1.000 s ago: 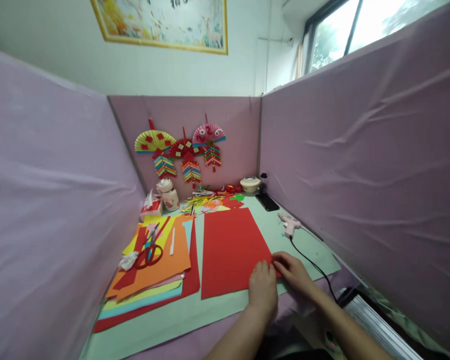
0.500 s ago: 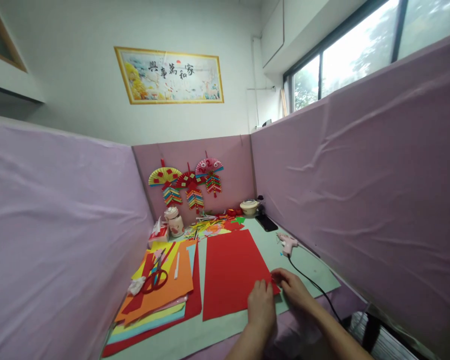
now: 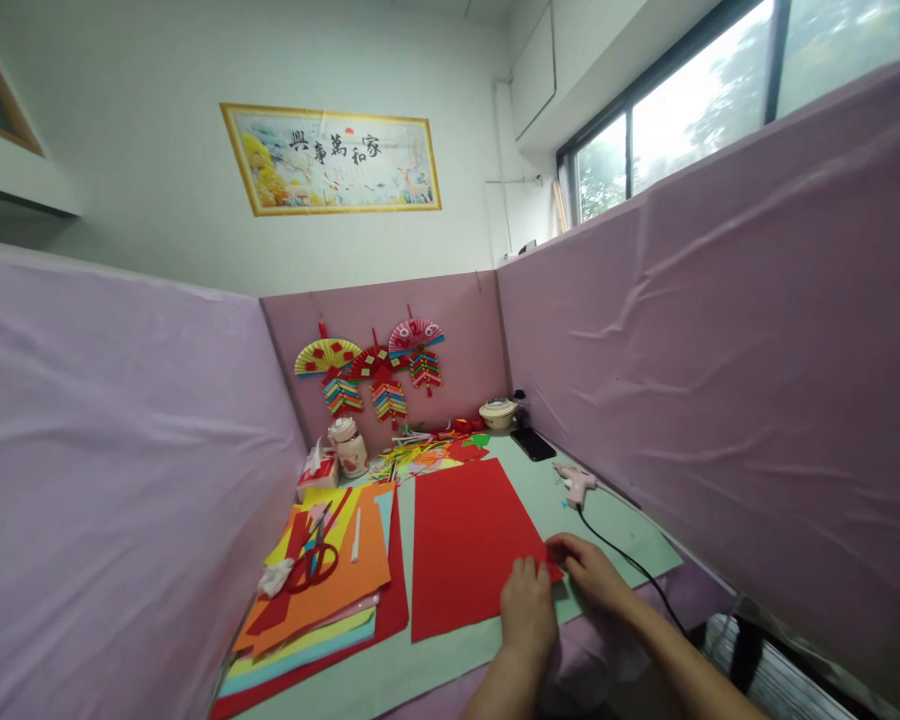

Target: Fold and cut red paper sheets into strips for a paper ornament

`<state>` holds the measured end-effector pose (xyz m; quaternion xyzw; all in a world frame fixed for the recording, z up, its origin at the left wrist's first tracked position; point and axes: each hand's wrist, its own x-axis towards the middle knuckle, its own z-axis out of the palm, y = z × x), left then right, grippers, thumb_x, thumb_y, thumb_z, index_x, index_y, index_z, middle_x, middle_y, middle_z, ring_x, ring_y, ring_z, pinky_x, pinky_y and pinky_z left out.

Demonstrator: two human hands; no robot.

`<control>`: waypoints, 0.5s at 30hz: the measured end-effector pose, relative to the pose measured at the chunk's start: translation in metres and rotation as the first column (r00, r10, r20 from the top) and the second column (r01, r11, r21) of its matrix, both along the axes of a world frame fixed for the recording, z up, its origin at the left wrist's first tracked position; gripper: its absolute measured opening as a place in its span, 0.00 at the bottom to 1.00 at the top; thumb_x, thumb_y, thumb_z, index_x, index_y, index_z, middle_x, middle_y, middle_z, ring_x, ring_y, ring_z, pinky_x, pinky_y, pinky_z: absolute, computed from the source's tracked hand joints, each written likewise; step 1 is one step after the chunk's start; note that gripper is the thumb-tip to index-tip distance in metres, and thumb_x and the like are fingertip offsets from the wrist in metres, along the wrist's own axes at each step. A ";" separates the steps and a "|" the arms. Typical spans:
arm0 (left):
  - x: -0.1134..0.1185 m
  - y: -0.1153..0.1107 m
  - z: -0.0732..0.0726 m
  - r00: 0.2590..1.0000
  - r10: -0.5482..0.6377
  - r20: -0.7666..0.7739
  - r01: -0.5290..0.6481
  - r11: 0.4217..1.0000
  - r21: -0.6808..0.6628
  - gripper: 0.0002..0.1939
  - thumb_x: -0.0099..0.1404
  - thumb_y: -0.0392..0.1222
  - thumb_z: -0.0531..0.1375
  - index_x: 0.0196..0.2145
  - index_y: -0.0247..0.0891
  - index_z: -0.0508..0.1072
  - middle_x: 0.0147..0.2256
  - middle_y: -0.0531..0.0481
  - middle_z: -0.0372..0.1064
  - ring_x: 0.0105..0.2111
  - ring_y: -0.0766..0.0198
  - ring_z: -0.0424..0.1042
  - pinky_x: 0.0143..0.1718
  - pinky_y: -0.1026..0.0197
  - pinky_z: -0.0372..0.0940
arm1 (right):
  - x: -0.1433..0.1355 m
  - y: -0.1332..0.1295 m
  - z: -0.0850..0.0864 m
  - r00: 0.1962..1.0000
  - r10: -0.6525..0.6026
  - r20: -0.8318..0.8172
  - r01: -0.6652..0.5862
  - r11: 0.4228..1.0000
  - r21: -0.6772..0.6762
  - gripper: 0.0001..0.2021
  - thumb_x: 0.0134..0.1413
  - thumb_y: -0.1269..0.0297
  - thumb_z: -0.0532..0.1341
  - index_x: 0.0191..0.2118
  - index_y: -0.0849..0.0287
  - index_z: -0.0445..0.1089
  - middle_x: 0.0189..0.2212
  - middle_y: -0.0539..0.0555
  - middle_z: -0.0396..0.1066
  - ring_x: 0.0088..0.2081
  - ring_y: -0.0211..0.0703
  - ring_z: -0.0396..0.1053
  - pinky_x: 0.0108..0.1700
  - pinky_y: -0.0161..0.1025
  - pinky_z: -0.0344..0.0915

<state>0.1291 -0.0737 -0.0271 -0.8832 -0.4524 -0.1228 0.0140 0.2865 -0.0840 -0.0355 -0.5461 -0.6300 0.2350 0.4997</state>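
Note:
A large red paper sheet point(image 3: 472, 540) lies flat on the pale green table covering point(image 3: 450, 655). At its near right corner, my left hand point(image 3: 529, 605) rests with fingers curled and closed on the sheet's edge. Just to the right, my right hand point(image 3: 586, 572) has its fingertips bent in and pressed on the same corner. The fingertips of both hands are nearly together, and they hide part of the corner.
Left of the sheet are stacked coloured papers point(image 3: 367, 570) with red-handled scissors point(image 3: 313, 566) on top. A pink glue gun point(image 3: 576, 484) with a black cord lies right, near a phone point(image 3: 532, 444). Paper scraps point(image 3: 427, 458), a jar point(image 3: 348, 447) and a tissue box point(image 3: 319, 470) stand behind.
The view has shifted slightly. Both hands stay at the sheet's corner, in nearly the same pose.

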 end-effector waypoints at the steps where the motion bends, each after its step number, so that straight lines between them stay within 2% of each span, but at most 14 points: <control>1: 0.000 0.000 0.000 1.000 -0.005 -0.002 0.005 1.000 0.005 0.19 0.69 0.36 0.51 0.55 0.39 0.68 0.52 0.43 0.68 0.51 0.55 0.64 0.49 0.58 0.61 | 0.000 -0.001 0.001 1.000 -0.004 0.010 0.004 1.000 -0.001 0.18 0.42 0.71 0.49 0.37 0.59 0.72 0.33 0.54 0.74 0.37 0.45 0.70 0.44 0.41 0.66; 15: -0.003 -0.005 0.006 0.999 -0.045 -0.020 0.046 0.999 0.023 0.18 0.69 0.35 0.50 0.54 0.37 0.68 0.50 0.43 0.67 0.49 0.56 0.63 0.49 0.57 0.62 | 0.001 -0.002 0.002 1.000 0.003 0.023 -0.002 1.000 -0.023 0.18 0.43 0.71 0.49 0.39 0.60 0.73 0.34 0.55 0.75 0.38 0.45 0.72 0.45 0.42 0.67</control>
